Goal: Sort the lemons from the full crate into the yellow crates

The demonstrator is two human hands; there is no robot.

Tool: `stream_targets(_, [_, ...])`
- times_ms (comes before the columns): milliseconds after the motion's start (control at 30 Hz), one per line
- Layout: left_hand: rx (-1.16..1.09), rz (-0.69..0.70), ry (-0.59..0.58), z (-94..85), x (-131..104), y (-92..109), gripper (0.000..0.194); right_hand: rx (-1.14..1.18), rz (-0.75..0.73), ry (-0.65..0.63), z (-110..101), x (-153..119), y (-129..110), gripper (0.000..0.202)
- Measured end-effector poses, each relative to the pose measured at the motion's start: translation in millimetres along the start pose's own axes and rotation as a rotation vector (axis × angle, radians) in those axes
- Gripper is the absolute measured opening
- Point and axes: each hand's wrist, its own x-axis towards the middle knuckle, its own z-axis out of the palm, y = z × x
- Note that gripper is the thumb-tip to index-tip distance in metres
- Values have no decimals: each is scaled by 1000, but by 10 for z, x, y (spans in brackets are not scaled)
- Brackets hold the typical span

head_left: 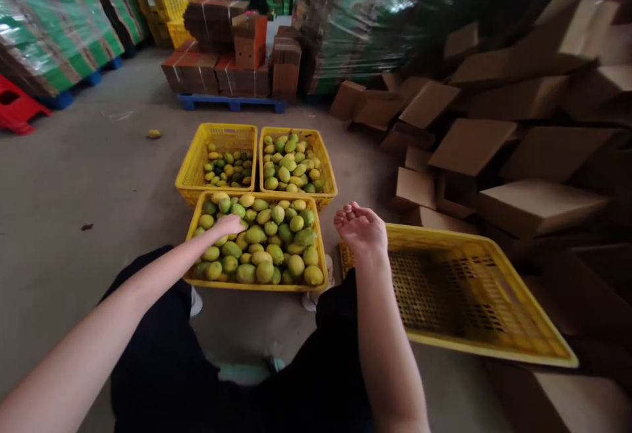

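No lettering, brand, number or sign can be read. Any print on the far yellow crates [157, 0] at left or the orange carton [250, 43] is too small and blurred to tell; film glare and blur do the same on the left green stack [54, 5].

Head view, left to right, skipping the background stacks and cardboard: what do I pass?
Red plastic piece → loose yellow fruit on the floor → rear-left crate → rear-right crate → right hand → right-side crate. Left out for overlap: left hand, front crate.
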Motion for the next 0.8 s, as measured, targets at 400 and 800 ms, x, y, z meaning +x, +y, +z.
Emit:
stream_targets(400, [157, -185, -93, 104, -412, -683, 59, -141, 159, -54, 454, 148, 618, 12])
stream_targets(800, [-157, 312, 335, -1236, -922, 594, 77, -244, 554, -228, 791, 110, 1428, 43])
